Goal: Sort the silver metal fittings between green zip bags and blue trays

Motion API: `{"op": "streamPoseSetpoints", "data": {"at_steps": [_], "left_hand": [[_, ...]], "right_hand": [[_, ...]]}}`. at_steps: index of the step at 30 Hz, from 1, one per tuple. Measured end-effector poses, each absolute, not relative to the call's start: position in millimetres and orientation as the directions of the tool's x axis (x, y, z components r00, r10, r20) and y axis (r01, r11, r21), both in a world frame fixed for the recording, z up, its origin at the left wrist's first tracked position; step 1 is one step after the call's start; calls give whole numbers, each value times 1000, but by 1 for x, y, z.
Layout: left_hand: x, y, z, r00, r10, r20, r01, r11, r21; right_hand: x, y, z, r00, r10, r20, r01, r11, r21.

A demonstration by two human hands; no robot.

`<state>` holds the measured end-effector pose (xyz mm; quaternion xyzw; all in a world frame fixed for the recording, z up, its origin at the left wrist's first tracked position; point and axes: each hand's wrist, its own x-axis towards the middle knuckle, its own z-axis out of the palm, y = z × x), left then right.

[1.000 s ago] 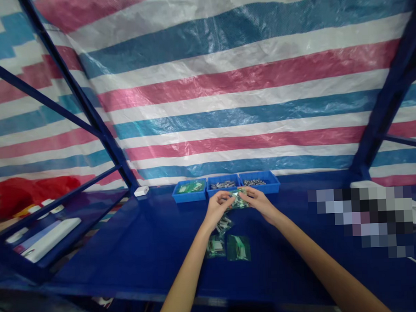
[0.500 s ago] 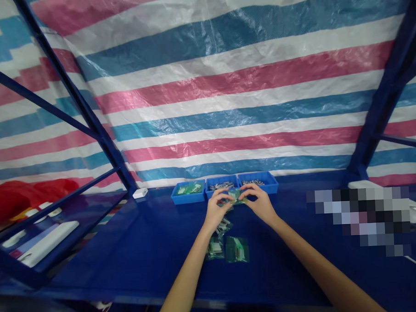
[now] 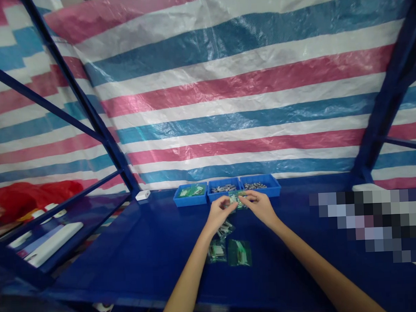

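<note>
Over the bench (image 3: 146, 255), your hands (image 3: 219, 214) are pinching a likely light, limp, slippery bag (image 3: 235, 197) by its sides.

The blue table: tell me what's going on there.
A person's left hand and right hand hold a small greenish bag between them, over the blue table and in front of three blue trays. More filled bags lie on the table, nearer the person than the held one. The left tray contains greenish packets; the other two contain loose greyish pieces, too small to identify.
</note>
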<state>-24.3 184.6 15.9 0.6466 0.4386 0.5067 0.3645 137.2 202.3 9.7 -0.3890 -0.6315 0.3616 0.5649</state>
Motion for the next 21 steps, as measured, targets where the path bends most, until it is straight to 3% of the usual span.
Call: {"op": "streamPoseSetpoints", "data": {"at_steps": [4,8,10,11,13,21], "left_hand": [[-28,186,18,104,944,315,135,-327,935],[-58,202,22,-203,881,426,152,-402,903],[-88,214,26,-372,803,466,245,-399,883],[-106,220,29,-415,769,486,335,-367,868],[-141,229,37,-518,713,473,554,-142,821],[-209,249,44,-556,755,349,697,194,690]], "right_hand": [[134,201,10,-117,923,366,34,372,-927],[136,198,16,-142,927,348,33,356,-934],[137,198,19,-135,927,349,33,356,-934],[137,197,20,-133,928,349,33,356,-934],[136,198,21,-138,928,346,29,353,-935],[132,200,19,-203,928,312,22,323,-946]]}}
